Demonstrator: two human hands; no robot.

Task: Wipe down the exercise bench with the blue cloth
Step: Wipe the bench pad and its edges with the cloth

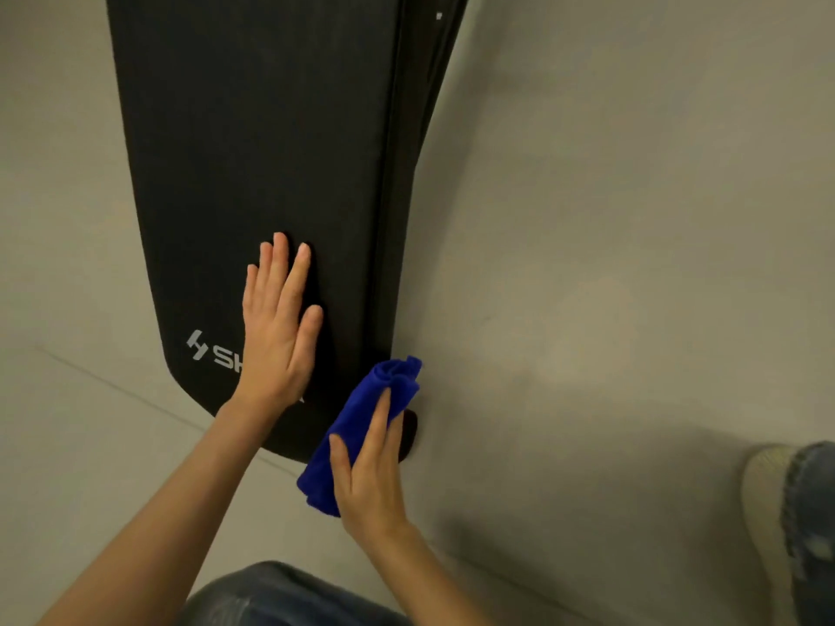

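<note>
The black padded exercise bench [253, 142] runs from the top of the view down to its rounded near end, with a grey logo printed there. My left hand [278, 327] lies flat on the pad with straight fingers, partly covering the logo. My right hand [366, 467] presses the bunched blue cloth [357, 417] against the bench's near right corner, its fingers laid straight over the cloth. Part of the cloth hangs below the bench's edge.
Pale grey floor [610, 264] surrounds the bench on both sides. A light shoe and a denim trouser leg [786, 512] stand at the lower right. My own denim-clad knee [280, 598] shows at the bottom edge.
</note>
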